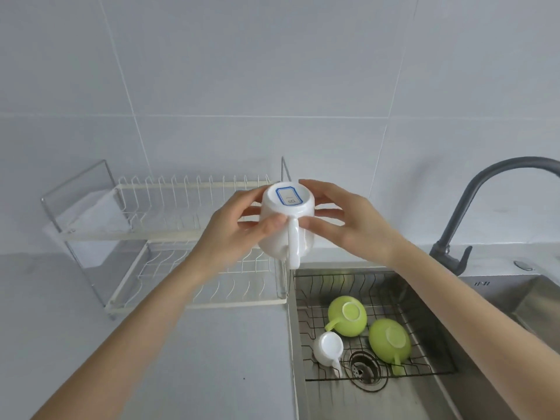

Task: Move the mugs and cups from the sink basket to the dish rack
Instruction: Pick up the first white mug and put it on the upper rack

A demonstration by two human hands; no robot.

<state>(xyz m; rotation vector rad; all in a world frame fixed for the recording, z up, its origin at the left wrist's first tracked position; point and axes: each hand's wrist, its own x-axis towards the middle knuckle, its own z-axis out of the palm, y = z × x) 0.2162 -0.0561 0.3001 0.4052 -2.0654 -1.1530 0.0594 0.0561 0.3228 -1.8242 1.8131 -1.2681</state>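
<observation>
A white mug (283,225) hangs upside down in the air, its base with a blue-edged label turned towards me and its handle facing me. My left hand (239,225) grips its left side and my right hand (342,219) its right side. It is in front of the right end of the white two-tier dish rack (181,234), above the counter's edge by the sink. In the wire sink basket (424,338) lie two green cups (347,319) (389,339) upside down and a small white cup (328,348).
A dark grey tap (472,207) arches over the steel sink (378,401) at the right. The drain (365,369) shows under the basket. A white cloth (91,213) lies on the rack's upper left. Grey counter (197,359) spreads in front of the rack.
</observation>
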